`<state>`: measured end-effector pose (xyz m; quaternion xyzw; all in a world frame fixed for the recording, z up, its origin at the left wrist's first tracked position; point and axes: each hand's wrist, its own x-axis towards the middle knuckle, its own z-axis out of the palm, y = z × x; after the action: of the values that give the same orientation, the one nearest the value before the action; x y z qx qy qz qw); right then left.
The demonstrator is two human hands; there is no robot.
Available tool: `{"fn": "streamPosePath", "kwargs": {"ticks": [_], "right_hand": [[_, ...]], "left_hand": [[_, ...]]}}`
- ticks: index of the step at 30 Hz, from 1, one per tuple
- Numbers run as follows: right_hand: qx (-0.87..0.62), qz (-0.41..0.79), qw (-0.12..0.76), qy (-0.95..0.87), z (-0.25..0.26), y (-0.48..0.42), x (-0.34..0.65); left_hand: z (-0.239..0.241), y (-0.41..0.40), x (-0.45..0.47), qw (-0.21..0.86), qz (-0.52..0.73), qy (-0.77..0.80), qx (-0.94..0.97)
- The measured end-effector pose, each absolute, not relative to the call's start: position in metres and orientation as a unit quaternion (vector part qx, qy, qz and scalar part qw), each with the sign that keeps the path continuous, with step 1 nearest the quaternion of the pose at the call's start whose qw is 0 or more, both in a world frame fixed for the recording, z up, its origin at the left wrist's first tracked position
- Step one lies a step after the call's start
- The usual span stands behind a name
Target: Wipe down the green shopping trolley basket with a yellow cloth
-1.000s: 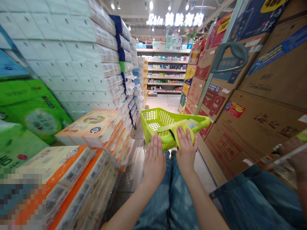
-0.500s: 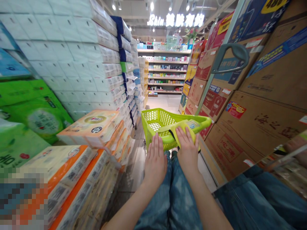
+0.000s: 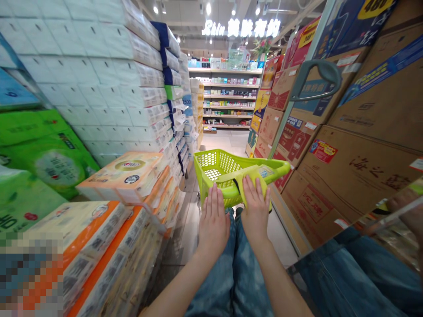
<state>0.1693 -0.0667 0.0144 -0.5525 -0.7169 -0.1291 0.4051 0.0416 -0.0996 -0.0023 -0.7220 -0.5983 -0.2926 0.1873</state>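
Observation:
A lime-green plastic shopping basket (image 3: pixel 202 172) with lattice sides stands in front of my knees. My left hand (image 3: pixel 214 218) rests on its near rim at the left corner, fingers stretched out flat and holding nothing. A yellow cloth (image 3: pixel 243 192) with a dark edge lies folded over the near rim, right of centre. My right hand (image 3: pixel 256 207) presses down on the cloth, its fingers bent over it and the rim. A label (image 3: pixel 265 171) shows on the rim just beyond the cloth. The inside of the basket shows only its lattice floor and walls.
Tissue packs (image 3: pixel 132 169) are stacked close on the left, with a tall white stack (image 3: pixel 109 79) behind. Cardboard cartons (image 3: pixel 363 167) line the right, beside a grey handle (image 3: pixel 317 79) on a post and a reflective panel (image 3: pixel 357 264). Shelves (image 3: pixel 228 94) stand ahead across the floor.
My right hand and the yellow cloth have shifted slightly left and down along the rim. The left hand stays in place. The view has moved very little.

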Motion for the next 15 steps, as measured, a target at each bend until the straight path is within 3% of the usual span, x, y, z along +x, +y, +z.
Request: {"fn": "streamPosePath", "kwargs": {"ticks": [5,11,15], "right_hand": [[-0.467,-0.13,0.4,-0.778,-0.002,-0.073,0.153],[-0.522,-0.135,0.466,-0.701,-0.006,-0.054,0.177],[-0.479,-0.102,0.435,-0.755,-0.003,-0.069,0.161]], "left_hand": [[-0.004,-0.098,0.04,0.189,-0.293,-0.601,-0.72],[-0.003,-0.099,0.038,0.195,-0.296,-0.587,-0.728],[-0.004,-0.098,0.038,0.191,-0.301,-0.587,-0.728]]}}
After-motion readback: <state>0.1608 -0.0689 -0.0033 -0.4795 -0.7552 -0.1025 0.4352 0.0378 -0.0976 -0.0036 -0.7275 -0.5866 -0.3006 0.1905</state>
